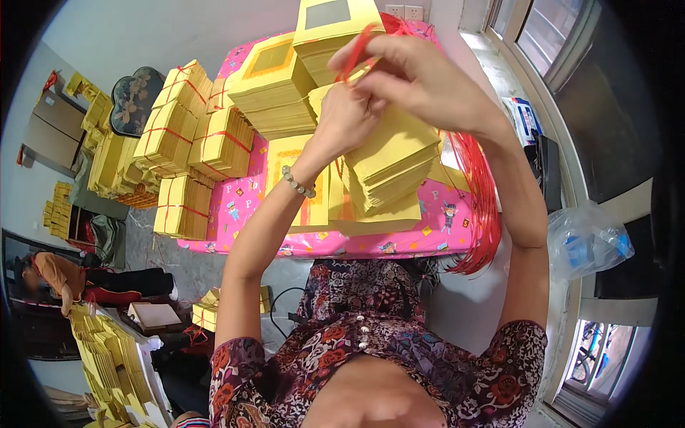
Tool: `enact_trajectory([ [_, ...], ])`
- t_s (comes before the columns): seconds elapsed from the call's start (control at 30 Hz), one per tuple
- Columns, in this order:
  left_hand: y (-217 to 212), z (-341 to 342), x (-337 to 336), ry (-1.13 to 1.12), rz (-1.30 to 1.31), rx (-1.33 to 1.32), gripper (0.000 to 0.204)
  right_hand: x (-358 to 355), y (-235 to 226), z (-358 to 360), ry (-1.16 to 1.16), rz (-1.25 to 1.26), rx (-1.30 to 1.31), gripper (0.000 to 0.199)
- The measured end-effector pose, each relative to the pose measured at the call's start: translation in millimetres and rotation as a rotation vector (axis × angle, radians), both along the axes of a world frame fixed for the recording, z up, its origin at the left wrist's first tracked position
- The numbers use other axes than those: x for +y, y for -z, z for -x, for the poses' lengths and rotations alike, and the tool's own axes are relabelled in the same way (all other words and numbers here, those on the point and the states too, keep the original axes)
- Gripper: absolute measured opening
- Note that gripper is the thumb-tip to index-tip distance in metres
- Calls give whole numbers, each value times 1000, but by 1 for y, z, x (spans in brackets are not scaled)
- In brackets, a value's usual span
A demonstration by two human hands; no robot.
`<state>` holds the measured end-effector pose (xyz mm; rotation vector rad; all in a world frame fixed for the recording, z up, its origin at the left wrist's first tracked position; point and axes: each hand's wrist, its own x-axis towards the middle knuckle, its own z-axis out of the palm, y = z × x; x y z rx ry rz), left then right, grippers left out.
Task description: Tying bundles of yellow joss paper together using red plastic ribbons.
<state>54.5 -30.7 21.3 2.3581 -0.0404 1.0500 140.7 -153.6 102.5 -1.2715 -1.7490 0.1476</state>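
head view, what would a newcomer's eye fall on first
Probably the left hand and right hand, raised together at upper centre with a red strand over the yellow paper stack. Next, the bright pink table cover beneath, and long red strands hanging at its right edge.

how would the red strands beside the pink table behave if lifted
The red strands would likely be floppy, as they hang curved beside the pink table. They may tangle, being many and thin. Their shine suggests they could be slippery.
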Motion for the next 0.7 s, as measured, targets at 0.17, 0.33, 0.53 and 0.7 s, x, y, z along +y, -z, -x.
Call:
enact_trajectory([
  [0.17,-15,3,-7,-122,74,271,36,-8,1,-34,618,104,-193,21],
  [0.33,-16,3,5,-52,127,284,43,-32,35,-40,412,201,-74,27],
  [0.53,-22,3,21,118,35,242,43,-75,65,-2,443,153,-71,51],
  [0.7,-24,2,35,84,-23,261,37,-80,99,5,410,96,22,76],
])
